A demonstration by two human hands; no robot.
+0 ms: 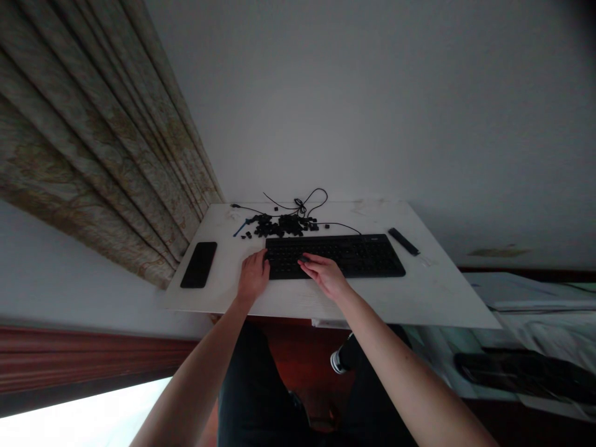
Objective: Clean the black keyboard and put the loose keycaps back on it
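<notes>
A black keyboard (367, 257) lies lengthwise on the white table. At its left end my left hand (254, 275) grips the edge, fingers curled against the side. My right hand (326, 276) is over the left-middle part of the keys, thumb and fingers pinched on a small dark keycap (304, 258). Behind the keyboard is a heap of loose black keycaps (286, 225), a few of them scattered around it. A thin blue tool (240, 228) rests at the heap's left side. Fingers of the right hand hide some of the keys beneath.
A black phone (198, 265) lies at the table's left, and a dark elongated object (403, 241) at the right. The black cable (302, 205) loops behind the heap, near the wall. A patterned curtain (116, 124) hangs at the left. My legs are under the table (442, 292).
</notes>
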